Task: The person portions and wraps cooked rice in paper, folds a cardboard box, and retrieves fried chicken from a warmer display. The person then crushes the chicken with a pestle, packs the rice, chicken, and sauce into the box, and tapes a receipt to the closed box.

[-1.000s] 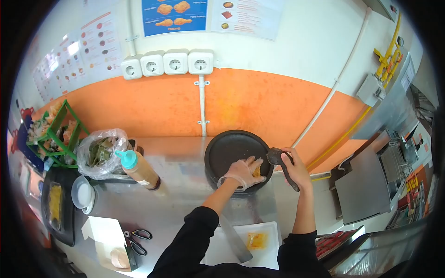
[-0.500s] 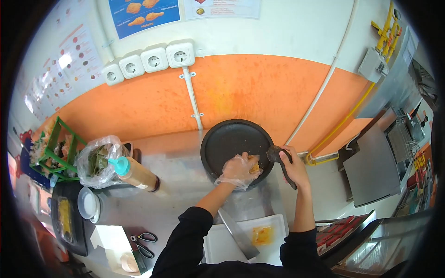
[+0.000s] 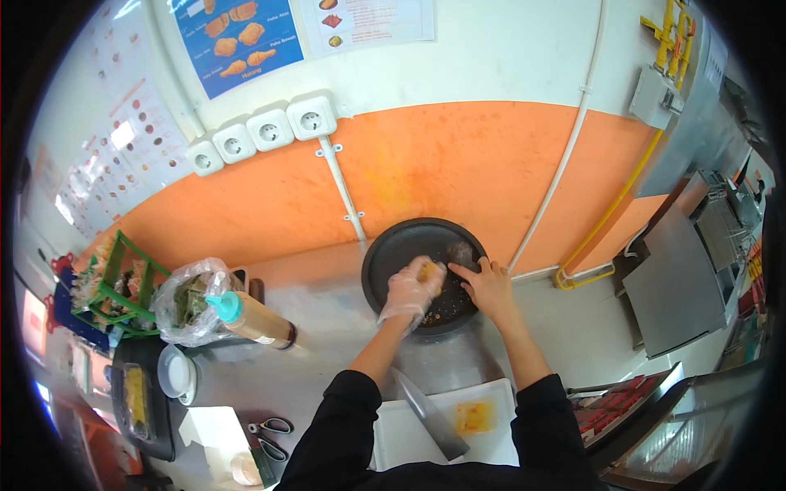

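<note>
A wide black stone mortar (image 3: 393, 254) stands on the metal table against the orange wall. My left hand (image 3: 407, 290), in a clear plastic glove, is closed around a golden-brown piece of fried food (image 3: 428, 272) over the mortar; its exact kind is unclear. My bare right hand (image 3: 489, 288) reaches over the mortar's right rim, fingers apart, index finger stretched toward that piece. Just beyond the fingers, the dark pestle (image 3: 460, 252) rests in the mortar, its handle not clearly visible. Brown crumbs (image 3: 434, 317) lie in the bowl.
In front of me a large knife (image 3: 430, 413) lies across a white cutting board (image 3: 401, 442) with an orange stain. To the left are a sauce bottle (image 3: 258, 319), a bag of leaves (image 3: 196, 303), scissors (image 3: 270, 438), an open box (image 3: 217, 442) and a green basket (image 3: 123, 286).
My right hand has let go of the pestle, which now rests in the mortar, and has moved left toward the food. My left hand has lifted the food slightly. The view has shifted.
</note>
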Tool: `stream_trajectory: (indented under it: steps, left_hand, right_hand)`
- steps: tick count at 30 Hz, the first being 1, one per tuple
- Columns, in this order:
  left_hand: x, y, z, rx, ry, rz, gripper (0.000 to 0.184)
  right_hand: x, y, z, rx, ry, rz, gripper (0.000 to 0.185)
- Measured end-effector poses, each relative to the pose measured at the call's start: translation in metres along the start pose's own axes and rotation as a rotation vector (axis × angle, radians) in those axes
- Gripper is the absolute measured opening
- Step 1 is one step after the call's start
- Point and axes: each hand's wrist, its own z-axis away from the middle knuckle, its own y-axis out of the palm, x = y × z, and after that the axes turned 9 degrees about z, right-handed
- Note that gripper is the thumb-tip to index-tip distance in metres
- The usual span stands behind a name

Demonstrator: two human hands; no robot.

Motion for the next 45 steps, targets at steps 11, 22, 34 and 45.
stream_trajectory:
  steps: [11,22,34,45]
  left_hand:
    - [0.018,-0.084,0.087,0.132,-0.209,1.671,0.057]
    - [0.065,-0.23,0.42,-1.181,-0.315,0.72,0.054]
    - [0.166,-0.259,0.492,-1.146,-0.236,1.105,0.052]
    - [0.216,-0.283,0.483,-0.727,-0.17,1.437,0.052]
  right_hand:
    - [0.034,-0.001,0.017,-0.077,-0.045,-0.106,0.039]
    - [0.116,-0.076,0.143,0.023,-0.072,-0.385,0.032]
    - [0.32,-0.093,0.221,0.542,-0.3,-1.053,0.022]
    - [0.479,-0.052,0.266,0.568,-0.648,-1.063,0.021]
